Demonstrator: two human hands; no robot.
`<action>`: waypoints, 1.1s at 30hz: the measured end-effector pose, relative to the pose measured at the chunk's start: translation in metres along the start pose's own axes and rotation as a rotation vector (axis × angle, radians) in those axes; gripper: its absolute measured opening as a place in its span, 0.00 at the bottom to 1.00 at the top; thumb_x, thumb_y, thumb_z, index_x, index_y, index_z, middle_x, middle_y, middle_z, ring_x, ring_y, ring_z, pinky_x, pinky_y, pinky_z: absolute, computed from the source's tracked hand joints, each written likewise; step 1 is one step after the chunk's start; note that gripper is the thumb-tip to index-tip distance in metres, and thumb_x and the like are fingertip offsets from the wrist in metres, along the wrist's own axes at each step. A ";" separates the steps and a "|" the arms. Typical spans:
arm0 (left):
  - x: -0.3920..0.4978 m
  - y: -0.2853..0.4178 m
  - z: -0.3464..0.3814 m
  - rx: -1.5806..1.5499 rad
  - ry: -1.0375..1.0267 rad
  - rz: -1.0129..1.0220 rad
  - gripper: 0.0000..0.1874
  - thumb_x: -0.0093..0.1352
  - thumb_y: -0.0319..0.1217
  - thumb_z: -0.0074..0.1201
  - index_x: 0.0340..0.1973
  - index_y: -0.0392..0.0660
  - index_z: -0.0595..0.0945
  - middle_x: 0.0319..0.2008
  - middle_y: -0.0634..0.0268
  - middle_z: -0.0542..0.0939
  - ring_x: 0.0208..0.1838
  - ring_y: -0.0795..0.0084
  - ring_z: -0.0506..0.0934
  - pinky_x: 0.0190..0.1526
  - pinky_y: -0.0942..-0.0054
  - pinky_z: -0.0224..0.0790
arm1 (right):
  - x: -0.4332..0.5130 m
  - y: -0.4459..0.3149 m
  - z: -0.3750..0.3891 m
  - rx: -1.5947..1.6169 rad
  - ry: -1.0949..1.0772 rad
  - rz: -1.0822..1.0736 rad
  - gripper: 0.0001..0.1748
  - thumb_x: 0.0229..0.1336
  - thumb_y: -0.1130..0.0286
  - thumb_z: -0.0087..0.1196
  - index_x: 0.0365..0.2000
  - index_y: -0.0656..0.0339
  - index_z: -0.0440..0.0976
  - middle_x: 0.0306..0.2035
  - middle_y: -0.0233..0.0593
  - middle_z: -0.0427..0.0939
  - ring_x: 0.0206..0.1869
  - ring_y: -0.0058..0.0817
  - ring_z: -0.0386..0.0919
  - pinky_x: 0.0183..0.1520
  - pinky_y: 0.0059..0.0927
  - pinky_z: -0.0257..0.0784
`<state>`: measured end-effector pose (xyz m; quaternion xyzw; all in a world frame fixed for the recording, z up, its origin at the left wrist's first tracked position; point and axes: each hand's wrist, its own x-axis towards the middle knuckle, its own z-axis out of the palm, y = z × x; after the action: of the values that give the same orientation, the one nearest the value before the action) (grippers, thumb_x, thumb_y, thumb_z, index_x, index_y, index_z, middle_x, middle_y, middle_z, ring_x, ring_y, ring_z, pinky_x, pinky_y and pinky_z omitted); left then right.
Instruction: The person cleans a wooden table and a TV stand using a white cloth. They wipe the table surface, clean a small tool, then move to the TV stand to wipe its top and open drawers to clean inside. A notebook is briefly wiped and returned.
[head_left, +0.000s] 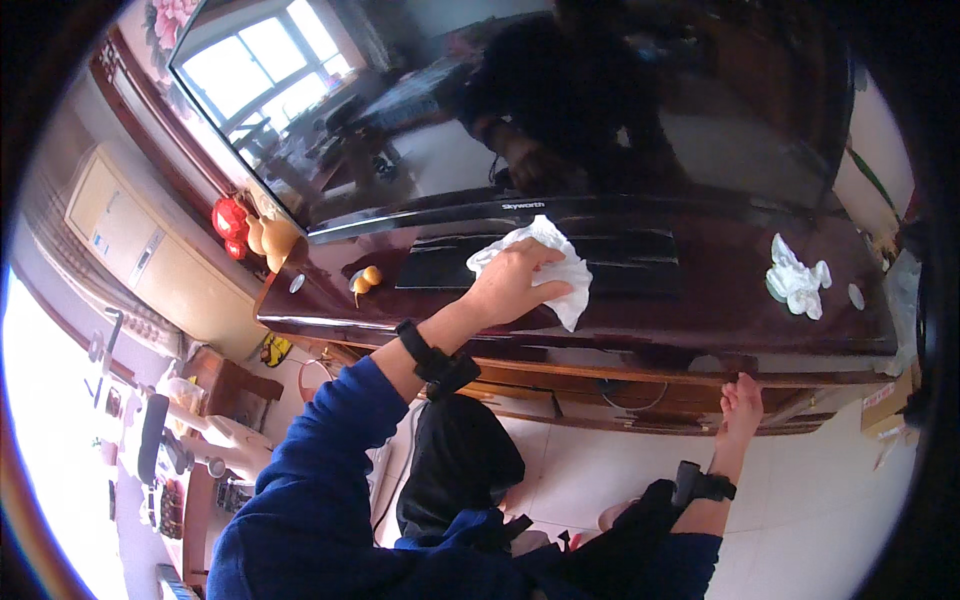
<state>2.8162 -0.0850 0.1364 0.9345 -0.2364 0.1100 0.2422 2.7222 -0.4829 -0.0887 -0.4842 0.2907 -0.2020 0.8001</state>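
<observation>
My left hand (517, 274) presses a crumpled white tissue or thin cloth (571, 289) onto the black television base (435, 262). Its fingers and thumb are bent around the material. Behind it stands a large Skyworth television (420, 150), with a dark glossy screen full of reflections. The base rests on a polished dark-red wooden TV cabinet (720, 307). At the cabinet's front edge, toward the right, is my right hand (739, 409), its fingers curled and nothing visible in them. A second crumpled white tissue (796, 281) lies on the right part of the cabinet top.
Small yellow gourds (366, 280) lie on the cabinet's left part. A larger gourd (274, 236) and a red ornament (230, 219) sit at its left end. A cardboard box (889, 401) stands on the floor at right. Open shelving (600, 394) runs below the top.
</observation>
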 end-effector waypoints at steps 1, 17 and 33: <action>-0.007 -0.001 -0.005 -0.027 0.000 -0.002 0.16 0.70 0.39 0.63 0.45 0.41 0.87 0.46 0.51 0.84 0.46 0.59 0.83 0.47 0.65 0.78 | 0.001 0.001 0.000 0.022 -0.033 -0.008 0.13 0.62 0.60 0.64 0.44 0.52 0.77 0.30 0.25 0.79 0.36 0.17 0.76 0.42 0.24 0.67; -0.010 -0.063 0.022 0.335 -0.124 -0.007 0.35 0.77 0.51 0.38 0.71 0.39 0.64 0.75 0.48 0.58 0.78 0.51 0.56 0.78 0.57 0.41 | 0.007 0.007 -0.002 0.014 -0.025 -0.032 0.12 0.63 0.61 0.63 0.43 0.51 0.77 0.29 0.25 0.78 0.35 0.18 0.75 0.41 0.22 0.67; -0.014 -0.101 0.015 0.459 -0.179 -0.003 0.42 0.75 0.51 0.45 0.72 0.30 0.55 0.75 0.38 0.53 0.79 0.42 0.49 0.77 0.48 0.40 | -0.005 0.002 0.007 0.086 -0.034 -0.005 0.12 0.65 0.63 0.61 0.45 0.56 0.78 0.31 0.28 0.80 0.36 0.18 0.77 0.42 0.21 0.68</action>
<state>2.8552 -0.0091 0.0782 0.9714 -0.2244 0.0776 0.0017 2.7234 -0.4739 -0.0867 -0.4534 0.2670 -0.2078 0.8246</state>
